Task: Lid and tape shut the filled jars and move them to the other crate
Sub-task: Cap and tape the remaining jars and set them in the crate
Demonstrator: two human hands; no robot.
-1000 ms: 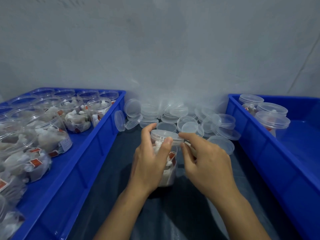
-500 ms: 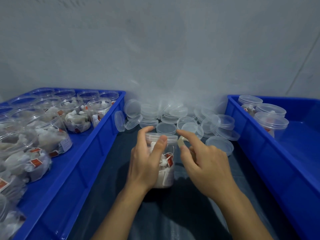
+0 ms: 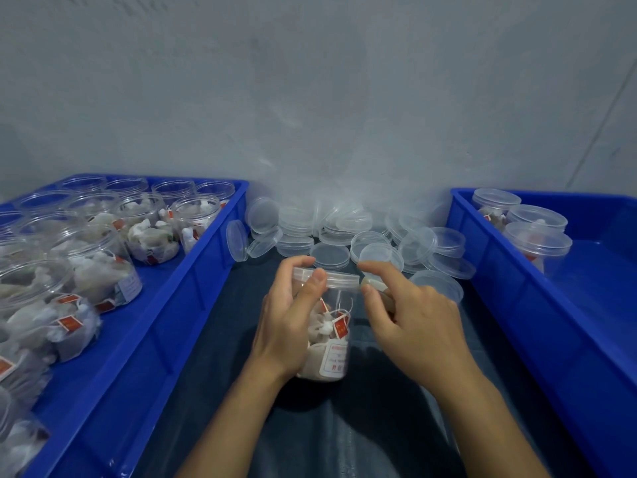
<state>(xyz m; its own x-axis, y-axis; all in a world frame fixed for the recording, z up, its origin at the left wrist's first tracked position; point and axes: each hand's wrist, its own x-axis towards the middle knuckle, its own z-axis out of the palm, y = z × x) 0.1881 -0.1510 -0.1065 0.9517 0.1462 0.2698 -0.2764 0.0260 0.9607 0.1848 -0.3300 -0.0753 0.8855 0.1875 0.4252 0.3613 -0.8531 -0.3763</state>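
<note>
left hand (image 3: 286, 326) wrapped round lidded jar of tea bags (image 3: 327, 336), upright on dark mat between crates. right hand (image 3: 410, 326) pinching tape piece (image 3: 374, 283) just beside lid rim. risk: tape sticking crooked or to fingers. loose lids (image 3: 327, 255) behind; sealed jars (image 3: 536, 232) in right crate (image 3: 517, 305) beyond.

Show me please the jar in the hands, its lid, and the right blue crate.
jar (image 3: 331, 353): head view, on its labelled lower wall.
lid (image 3: 339, 280): head view, on its side rim.
right blue crate (image 3: 517, 305): head view, on its near left wall.
</note>
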